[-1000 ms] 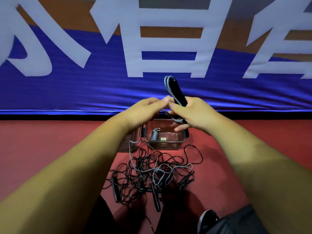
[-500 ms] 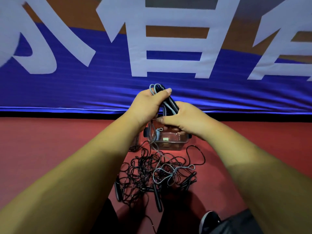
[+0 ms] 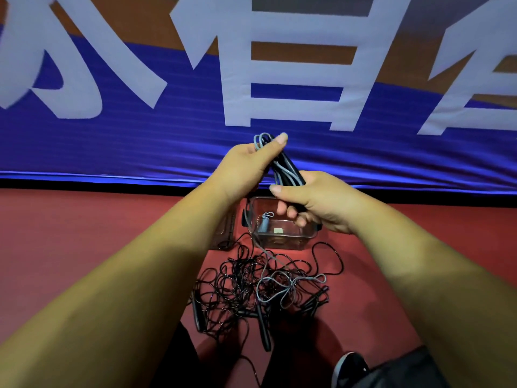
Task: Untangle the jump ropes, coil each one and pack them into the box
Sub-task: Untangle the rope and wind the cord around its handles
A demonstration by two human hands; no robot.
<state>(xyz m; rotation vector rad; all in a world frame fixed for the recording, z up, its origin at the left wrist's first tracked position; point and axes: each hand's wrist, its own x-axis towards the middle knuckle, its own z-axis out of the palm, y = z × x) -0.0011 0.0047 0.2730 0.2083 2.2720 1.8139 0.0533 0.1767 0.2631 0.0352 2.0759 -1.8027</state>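
**Above the box, both grips are closing on the grey rope bundle**

Between the two grips, the grey rope (image 3: 275, 170) is being gathered in long loops against a dark handle (image 3: 293, 170). The left grip (image 3: 246, 163), which a second ago was only meeting the right one fingertip to fingertip lower on the handle, is now wrapping over the top of the loops. Its thumb is lying across them and its fingers are curling behind. The right grip (image 3: 321, 203) is staying curled round the lower end of the handle and strands, so the bundle is being held at both ends.

Just below the right grip, the clear box (image 3: 282, 242) is standing on the red floor (image 3: 84, 247), with a grey handle (image 3: 263, 224) showing inside it. From under the grips a grey strand is trailing down to the black tangle (image 3: 232, 287), which is lying nearer the person than the box.

Judging by this, another turn is being secured on the coil, but the work is only starting. Much grey rope is lying loose over the black ropes, which are looking entirely unsorted.
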